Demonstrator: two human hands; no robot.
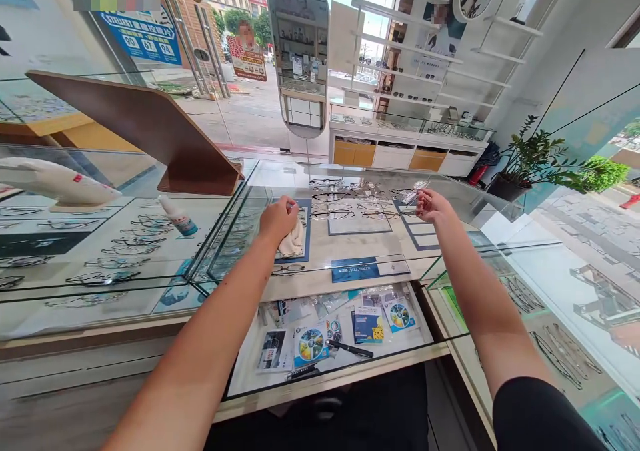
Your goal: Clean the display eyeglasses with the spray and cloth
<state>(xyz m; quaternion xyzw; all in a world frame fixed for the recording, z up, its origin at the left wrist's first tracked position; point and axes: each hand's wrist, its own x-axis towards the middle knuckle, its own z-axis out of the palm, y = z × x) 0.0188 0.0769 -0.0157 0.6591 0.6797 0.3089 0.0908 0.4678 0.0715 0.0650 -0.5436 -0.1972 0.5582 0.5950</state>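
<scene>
My left hand (278, 218) is closed on a pale cloth (293, 241) that rests on the glass top of a display counter (350, 264). My right hand (431, 205) is stretched out over the same glass and pinches a pair of thin-framed glasses (413, 196) held just above the counter. Rows of spectacle frames (345, 201) lie on trays under the glass between and beyond both hands.
A small spray bottle (178, 215) lies on the left counter near a brown angled stand (150, 127). A white device (55, 183) sits far left. Packets and a pen (350, 349) lie in the lower shelf. A potted plant (535, 161) stands at right.
</scene>
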